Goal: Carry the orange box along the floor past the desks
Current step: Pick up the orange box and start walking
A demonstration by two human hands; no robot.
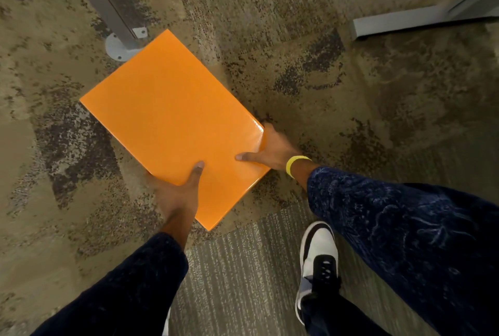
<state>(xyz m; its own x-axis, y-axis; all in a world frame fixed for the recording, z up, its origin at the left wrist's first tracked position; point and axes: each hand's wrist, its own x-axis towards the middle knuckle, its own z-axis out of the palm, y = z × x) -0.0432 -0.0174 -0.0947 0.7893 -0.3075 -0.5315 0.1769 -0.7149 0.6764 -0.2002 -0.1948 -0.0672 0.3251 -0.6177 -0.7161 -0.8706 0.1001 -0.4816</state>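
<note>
A flat, glossy orange box [170, 122] hangs above the mottled carpet, turned diagonally with its far corner pointing up and left. My left hand [179, 191] grips its near edge, thumb lying on the top face and fingers hidden beneath. My right hand [272, 150] clasps the near right corner, thumb on top, with a yellow band on that wrist. Dark sleeves cover both forearms.
A grey desk leg with a round floor plate [118, 48] stands just beyond the box's far corner. Another grey desk foot [397, 23] lies on the floor at the upper right. My white and black shoe [318, 260] steps on striped carpet [243, 268] below.
</note>
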